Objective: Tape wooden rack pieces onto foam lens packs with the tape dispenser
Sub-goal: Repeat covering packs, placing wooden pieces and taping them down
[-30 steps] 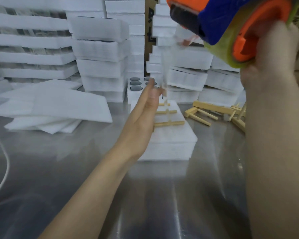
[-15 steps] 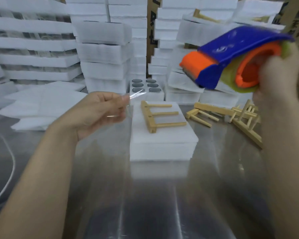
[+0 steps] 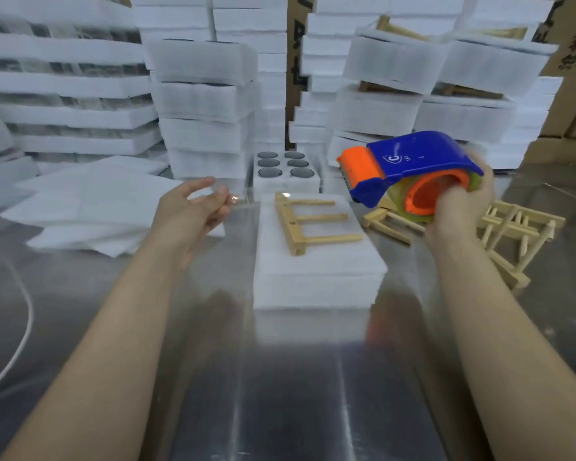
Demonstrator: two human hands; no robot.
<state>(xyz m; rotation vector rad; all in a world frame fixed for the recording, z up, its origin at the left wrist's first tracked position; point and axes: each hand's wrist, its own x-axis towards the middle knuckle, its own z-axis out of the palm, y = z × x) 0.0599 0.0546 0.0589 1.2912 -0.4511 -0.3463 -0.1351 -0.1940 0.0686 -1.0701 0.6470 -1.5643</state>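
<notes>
A white foam lens pack [image 3: 316, 271] lies on the metal table in front of me. On its top rests a wooden rack piece [image 3: 308, 222] with three prongs pointing right. My left hand [image 3: 190, 211] hovers left of the pack and pinches the end of a clear tape strip [image 3: 238, 199] between thumb and fingers. The strip runs right toward the pack's far edge. My right hand [image 3: 459, 207] grips the blue and orange tape dispenser [image 3: 409, 169], held in the air above the pack's right far corner.
More wooden rack pieces [image 3: 509, 234] lie in a loose heap to the right. An open foam tray with dark round lenses [image 3: 285, 164] stands behind the pack. Foam sheets [image 3: 94, 207] lie at left, tall foam stacks [image 3: 207, 101] behind. A white cable [image 3: 17, 354] curves at left.
My right hand has brought the dispenser down from high up to just above the pack. My left hand moved left off the pack with the tape end pinched.
</notes>
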